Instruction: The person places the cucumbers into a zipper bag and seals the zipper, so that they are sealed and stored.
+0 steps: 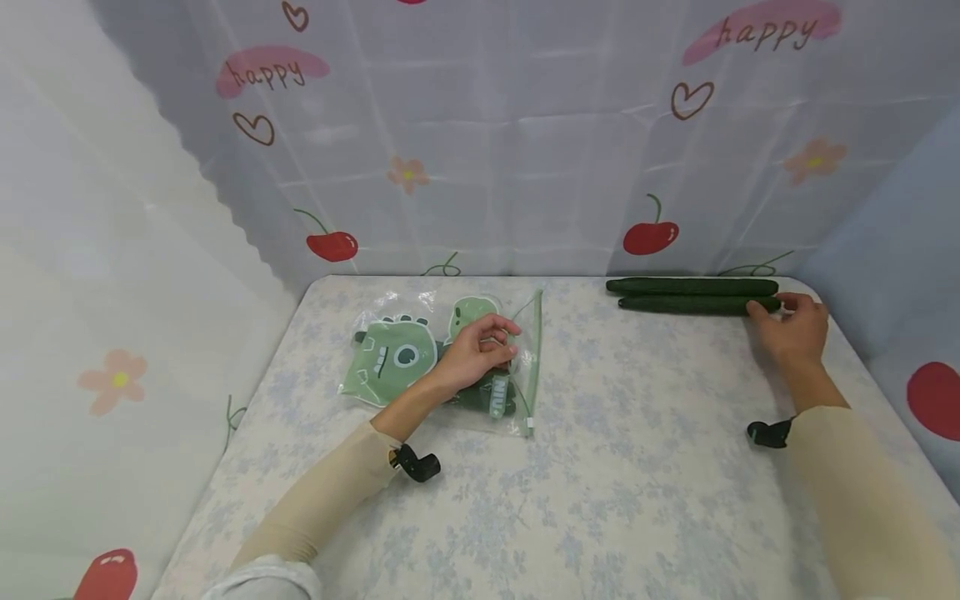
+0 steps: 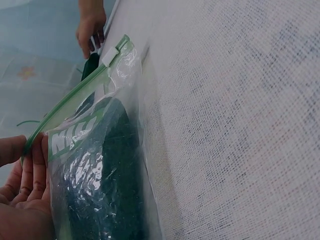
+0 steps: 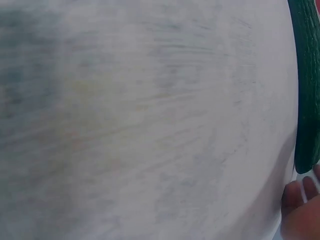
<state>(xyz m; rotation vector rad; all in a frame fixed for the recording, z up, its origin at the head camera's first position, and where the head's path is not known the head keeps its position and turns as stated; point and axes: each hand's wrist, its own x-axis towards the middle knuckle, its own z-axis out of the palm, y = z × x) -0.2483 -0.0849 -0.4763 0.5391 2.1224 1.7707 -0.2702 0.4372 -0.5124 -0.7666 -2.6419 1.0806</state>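
Observation:
A clear zip bag (image 1: 375, 379) with green cartoon monsters and a green zip edge lies flat on the left of the table. Inside it shows a dark green, cucumber-like shape (image 2: 117, 175). My left hand (image 1: 472, 354) lies over the bag, its thumb and fingers pinching the zip edge in the left wrist view. Two long cucumbers (image 1: 690, 287) lie side by side along the table's back edge. At their right end my right hand (image 1: 797, 332) grips the nearer cucumber (image 1: 690, 305) between thumb and fingers; the right wrist view shows only its fingertips at the tip.
The table (image 1: 600, 500) has a pale floral cloth. A printed curtain (image 1: 510, 150) hangs right behind its back edge, with more curtain at both sides. A white slider (image 2: 110, 56) sits near one end of the bag's zip.

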